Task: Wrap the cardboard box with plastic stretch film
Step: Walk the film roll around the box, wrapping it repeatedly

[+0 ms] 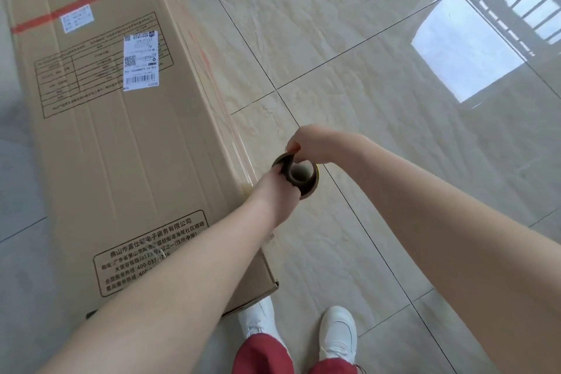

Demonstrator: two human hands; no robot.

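Right now the person is standing over a long cardboard box (130, 136) that is lying flat on the tiled floor (379, 100), filling the left half of the frame from the top edge down to the lower centre. Both hands are meeting at the middle of the picture on a roll of stretch film (303, 182). It is being held on end just beside the box's right-hand edge, with its hollow core facing up toward the camera. The left hand (277, 193), reaching in from the lower left across the box's near corner, is curling its fingers over the roll's rim and into the core. The right hand (309, 143), reaching in from the lower right, is pinching the far rim from above. Gripping by the core and rim rather than the outer wrap is, I'd judge, what is letting the roll turn and pay out. A clear sheet of film (239, 146) is running from the roll up along the box's right side, showing as glossy streaks against the cardboard. Holding the roll upright and close is laying that sheet flat on the side. Whether film is already lying over the top face, with its white shipping label (141, 61), I cannot tell. The white shoes (340, 334) at the bottom centre are pointing along the box, probably for walking its length.
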